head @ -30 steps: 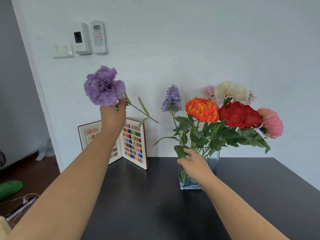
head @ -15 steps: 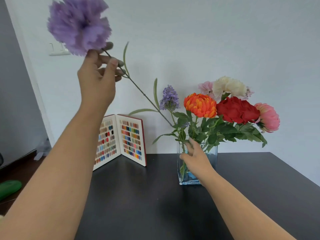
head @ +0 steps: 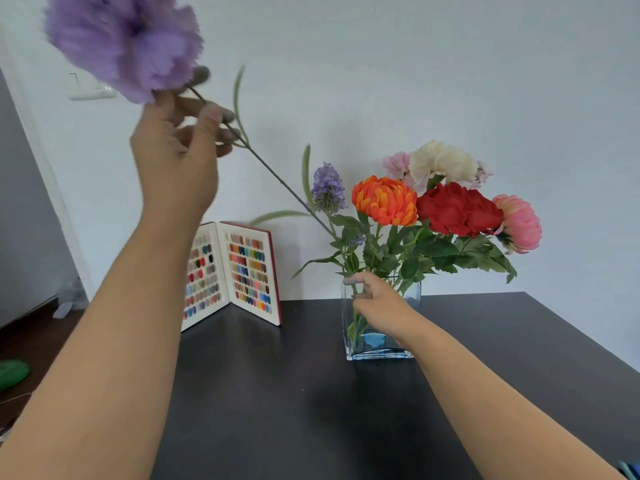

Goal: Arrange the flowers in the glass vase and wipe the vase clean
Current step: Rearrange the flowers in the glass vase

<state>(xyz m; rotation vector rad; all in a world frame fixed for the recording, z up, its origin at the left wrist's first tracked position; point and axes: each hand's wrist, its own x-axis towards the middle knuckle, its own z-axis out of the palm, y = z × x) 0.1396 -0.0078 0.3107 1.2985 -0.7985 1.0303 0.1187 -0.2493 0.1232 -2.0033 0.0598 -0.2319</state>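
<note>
A square glass vase (head: 414, 296) stands on the dark table (head: 311, 393) and holds several flowers: an orange bloom (head: 385, 200), a red one (head: 457, 209), a pink one (head: 519, 223), a cream one (head: 441, 162) and a lavender spike (head: 328, 184). My right hand (head: 379, 306) rests on the vase's near rim, fingers among the stems. My left hand (head: 176, 161) is raised high at the left, closed on the stem of a large purple flower (head: 121, 39). Its long stem slants down to the right, and its lower end is lost among the vase's leaves.
An open colour swatch book (head: 230, 271) stands against the white wall left of the vase. A light switch (head: 91, 90) is on the wall behind the purple flower. A green object (head: 12, 374) lies on the floor at the far left.
My left hand has lifted the purple flower up and swung its stem end toward the vase. My right hand stayed at the vase rim, shifting its fingers slightly.
</note>
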